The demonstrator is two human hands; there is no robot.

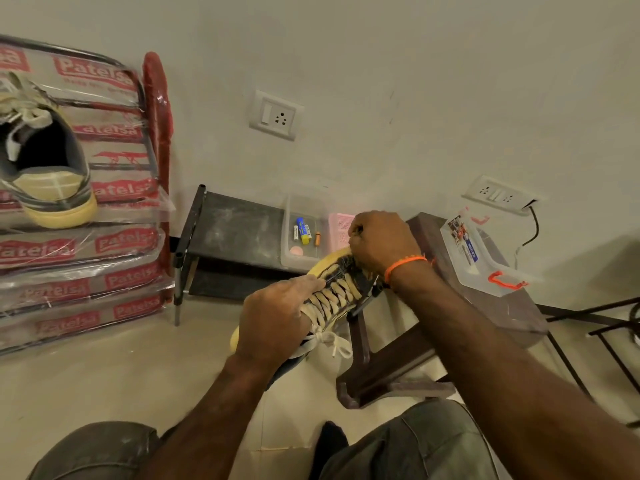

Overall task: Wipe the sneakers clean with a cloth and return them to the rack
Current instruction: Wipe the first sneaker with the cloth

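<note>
Knees (97, 452) nearest. L hand (273, 323) grips sneaker (332, 296) just in front of dark rack (235, 230); R hand (381, 242) curled at toe, cloth not visible. Steady sneaker, rub toe w/ short firm strokes.

You face a pale wall (381, 64) with a switch socket (276, 115). Below the socket stands a dark low shelf (235, 230); left of it, wrapped stacked packs (79, 268) on beige floor (104, 375).

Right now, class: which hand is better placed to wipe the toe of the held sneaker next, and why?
The right hand. It already sits curled at the toe end of the sneaker, though no cloth is clearly visible in its grip. The left hand grips the laced side, steadying the sneaker.
</note>
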